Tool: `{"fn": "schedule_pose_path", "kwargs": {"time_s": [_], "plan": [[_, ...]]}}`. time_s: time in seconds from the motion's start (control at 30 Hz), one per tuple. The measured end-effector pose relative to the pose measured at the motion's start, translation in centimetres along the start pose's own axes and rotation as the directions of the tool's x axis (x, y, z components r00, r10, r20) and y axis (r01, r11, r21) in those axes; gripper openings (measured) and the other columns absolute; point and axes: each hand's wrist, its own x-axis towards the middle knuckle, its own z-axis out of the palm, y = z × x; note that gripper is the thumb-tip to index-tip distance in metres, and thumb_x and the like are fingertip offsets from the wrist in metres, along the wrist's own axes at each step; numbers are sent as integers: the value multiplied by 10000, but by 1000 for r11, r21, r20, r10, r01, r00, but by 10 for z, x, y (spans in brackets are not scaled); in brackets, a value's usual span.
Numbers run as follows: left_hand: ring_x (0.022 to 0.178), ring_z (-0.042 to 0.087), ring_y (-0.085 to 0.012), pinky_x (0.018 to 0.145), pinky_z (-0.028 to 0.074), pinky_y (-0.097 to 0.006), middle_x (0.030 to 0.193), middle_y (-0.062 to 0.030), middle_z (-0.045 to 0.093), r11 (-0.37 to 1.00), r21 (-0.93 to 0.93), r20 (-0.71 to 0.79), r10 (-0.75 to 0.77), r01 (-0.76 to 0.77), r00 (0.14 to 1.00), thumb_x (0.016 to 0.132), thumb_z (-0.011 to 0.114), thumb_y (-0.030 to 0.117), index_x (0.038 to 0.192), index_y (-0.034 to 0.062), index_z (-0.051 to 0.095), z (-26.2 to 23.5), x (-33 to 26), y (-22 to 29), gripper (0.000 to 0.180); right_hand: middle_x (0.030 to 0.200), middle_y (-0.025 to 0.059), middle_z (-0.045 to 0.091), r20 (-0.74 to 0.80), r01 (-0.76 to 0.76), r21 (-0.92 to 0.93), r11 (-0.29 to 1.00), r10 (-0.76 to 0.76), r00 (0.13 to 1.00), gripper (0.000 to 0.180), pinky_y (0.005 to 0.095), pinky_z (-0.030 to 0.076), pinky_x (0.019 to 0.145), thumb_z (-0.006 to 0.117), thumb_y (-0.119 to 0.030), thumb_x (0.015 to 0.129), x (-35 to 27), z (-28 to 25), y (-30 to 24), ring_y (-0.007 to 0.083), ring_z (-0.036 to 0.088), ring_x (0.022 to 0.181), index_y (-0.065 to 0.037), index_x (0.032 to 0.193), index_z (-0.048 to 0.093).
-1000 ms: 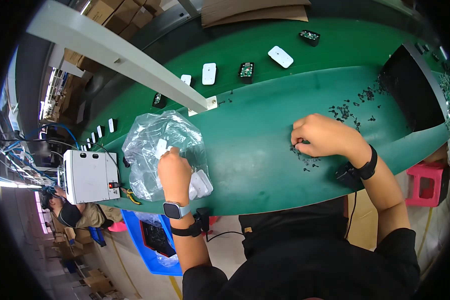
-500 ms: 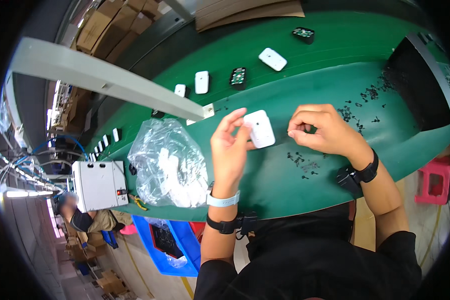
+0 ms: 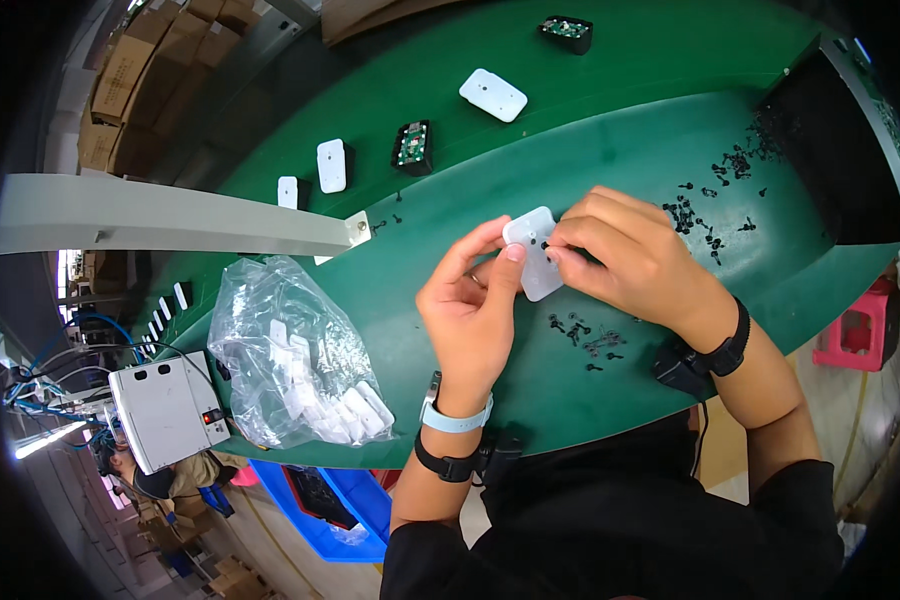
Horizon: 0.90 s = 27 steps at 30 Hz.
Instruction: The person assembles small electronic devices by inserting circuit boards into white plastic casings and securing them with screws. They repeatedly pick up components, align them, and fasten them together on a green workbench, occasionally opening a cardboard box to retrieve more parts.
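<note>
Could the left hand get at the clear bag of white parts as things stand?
Probably yes, once freed: the left hand now pinches the white plastic cover with the right hand, and only bare green table separates it from the clear bag.

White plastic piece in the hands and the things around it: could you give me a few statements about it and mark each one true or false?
1. Both hands hold the white plastic piece above the green table. True: the left hand and the right hand both grip it.
2. The clear bag of white parts lies to the person's right. False: it lies to the left, beside a grey box.
3. Small black screws are scattered on the table near the right hand. True.
4. Both wrists are bare. False: each wears a band.
5. The belt behind the table carries only white pieces. False: dark open units with circuit boards sit there too.
</note>
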Motion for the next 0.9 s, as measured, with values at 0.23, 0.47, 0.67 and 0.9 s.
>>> {"fn": "schedule_pose_path", "kwargs": {"time_s": [0.23, 0.47, 0.67, 0.9], "plan": [[925, 687, -130, 780, 544, -234, 1092, -115, 690, 998, 53, 32, 44, -45, 999, 939, 662, -21, 1217, -59, 641, -2, -2, -1, 281, 779, 79, 564, 63, 67, -72, 995, -62, 996, 157, 364, 493, 576, 740, -16, 732, 5, -1, -3, 249, 563, 675, -10, 820, 610], [970, 664, -112, 810, 529, -230, 1041, -84, 706, 988, 110, 57, 107, -113, 993, 938, 669, -13, 1207, -46, 665, -4, -4, -4, 271, 811, 79, 578, 102, 16, -52, 999, -11, 995, 168, 352, 500, 603, 734, -16, 741, 3, -1, -5, 242, 571, 708, -10, 867, 623], [973, 672, -131, 854, 534, -261, 1100, -127, 713, 996, -48, 48, -76, 78, 996, 954, 655, 21, 1251, -41, 621, -3, -1, -1, 306, 921, 67, 657, 219, -523, 381, 762, 475, 852, 259, 264, 542, 667, 729, -15, 809, 4, -4, -7, 136, 654, 804, 16, 1047, 631], [1007, 672, -142, 890, 528, -272, 1141, -131, 694, 957, -230, 63, -166, 176, 984, 925, 647, -34, 1241, -40, 592, 8, -2, -6, 321, 1035, 89, 671, 278, -622, 616, 484, 605, 746, 245, 246, 562, 734, 683, 9, 887, -4, 4, -14, 117, 663, 892, 34, 1114, 596]]}}
